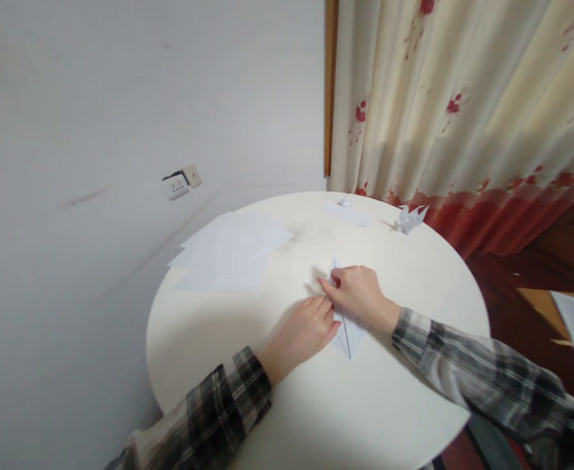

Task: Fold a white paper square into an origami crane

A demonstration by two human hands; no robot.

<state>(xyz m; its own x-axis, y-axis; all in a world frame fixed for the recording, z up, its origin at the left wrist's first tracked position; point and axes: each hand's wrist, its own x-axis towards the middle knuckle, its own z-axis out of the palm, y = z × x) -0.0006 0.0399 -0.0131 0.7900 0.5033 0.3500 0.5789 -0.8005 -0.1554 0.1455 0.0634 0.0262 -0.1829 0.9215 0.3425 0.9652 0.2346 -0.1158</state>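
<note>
A white sheet of paper folded into a narrow diamond (348,336) lies on the table, with a crease line along its length. My left hand (306,329) rests on its left side, fingers curled and thumb pressed on the paper near the middle. Across the upper part, my right hand (360,290) is closed in a pinch, its thumb and bent index finger on the paper close to the far tip. The two hands almost touch, and between them they cover the diamond's middle. Under the fingers, the edges of the folds are hidden.
On the round white table (287,418), loose white sheets (228,245) lie at the back left. A folded paper crane (409,220) stands at the back right, near a small folded paper piece (346,202) and a flat paper strip (353,214). A wall socket (175,187) is beyond.
</note>
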